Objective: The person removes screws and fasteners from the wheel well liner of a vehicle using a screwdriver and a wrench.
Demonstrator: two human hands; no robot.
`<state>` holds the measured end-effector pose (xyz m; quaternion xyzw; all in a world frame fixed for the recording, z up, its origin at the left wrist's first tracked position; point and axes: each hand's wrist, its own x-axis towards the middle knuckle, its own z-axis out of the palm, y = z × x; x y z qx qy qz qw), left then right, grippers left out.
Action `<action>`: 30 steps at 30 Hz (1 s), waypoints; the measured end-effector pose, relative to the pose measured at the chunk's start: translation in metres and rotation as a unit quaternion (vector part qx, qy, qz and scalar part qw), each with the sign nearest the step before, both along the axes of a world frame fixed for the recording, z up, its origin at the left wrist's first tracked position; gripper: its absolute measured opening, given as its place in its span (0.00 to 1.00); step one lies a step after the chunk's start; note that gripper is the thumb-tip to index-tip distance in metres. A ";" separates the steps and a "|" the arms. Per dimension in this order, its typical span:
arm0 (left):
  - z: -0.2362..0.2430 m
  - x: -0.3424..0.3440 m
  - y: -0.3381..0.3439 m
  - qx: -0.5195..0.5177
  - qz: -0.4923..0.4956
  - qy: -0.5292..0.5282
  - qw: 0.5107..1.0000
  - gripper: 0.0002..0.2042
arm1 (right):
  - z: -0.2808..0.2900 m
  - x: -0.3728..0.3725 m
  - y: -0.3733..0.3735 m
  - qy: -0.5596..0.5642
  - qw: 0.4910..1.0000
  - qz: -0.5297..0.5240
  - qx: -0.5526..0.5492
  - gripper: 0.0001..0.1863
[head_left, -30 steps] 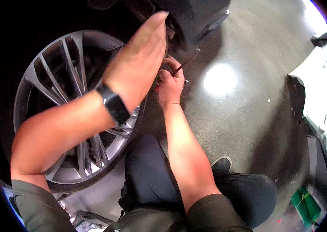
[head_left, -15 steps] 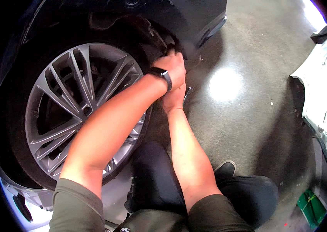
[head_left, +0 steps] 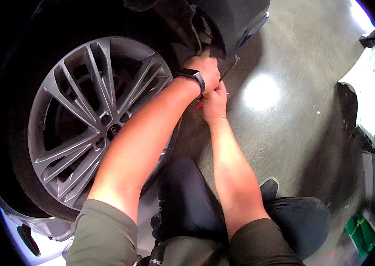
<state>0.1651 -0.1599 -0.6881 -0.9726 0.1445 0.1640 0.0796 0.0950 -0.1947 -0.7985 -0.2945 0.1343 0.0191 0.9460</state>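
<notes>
My left hand [head_left: 206, 72], with a dark watch [head_left: 190, 73] on its wrist, is raised to the gap between the black wheel arch liner [head_left: 186, 36] and the dark bumper [head_left: 236, 17]. Its fingers look curled at the liner's lower edge, but what they grip is hidden. Just below it, almost touching, my right hand [head_left: 215, 105] is closed around a slim tool with a red part [head_left: 199, 106] showing at the palm. A thin dark rod [head_left: 228, 71] slants up and right from between the hands; whether it belongs to the tool I cannot tell.
Left of my arms stands a car wheel [head_left: 103, 80] with grey multi-spoke alloy and black tyre. A white body panel [head_left: 369, 84] lies along the right side of the grey floor [head_left: 294, 133]. A green object [head_left: 361, 232] sits at the lower right.
My right hand has dropped slightly away from the left one, and the red part now shows. The view has shifted a little, moving my arms rightward in the picture.
</notes>
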 end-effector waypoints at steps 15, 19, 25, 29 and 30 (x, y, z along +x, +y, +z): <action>-0.018 -0.005 0.025 0.030 -0.091 -0.101 0.990 0.09 | -0.046 -0.024 -0.011 0.019 0.976 0.099 -0.191 0.17; -0.017 -0.003 0.028 0.035 -0.109 -0.106 0.988 0.09 | -0.043 -0.007 -0.003 0.080 0.985 0.083 -0.129 0.22; -0.028 -0.002 0.037 -0.012 -0.117 -0.151 0.982 0.12 | -0.043 0.007 0.006 0.072 0.981 0.075 -0.161 0.21; -0.026 -0.002 0.030 0.014 -0.116 -0.144 0.983 0.14 | -0.066 0.012 0.015 0.081 0.979 0.019 -0.187 0.21; -0.027 -0.002 0.028 0.013 -0.119 -0.142 0.983 0.14 | -0.078 0.017 0.017 0.044 0.965 -0.045 -0.255 0.21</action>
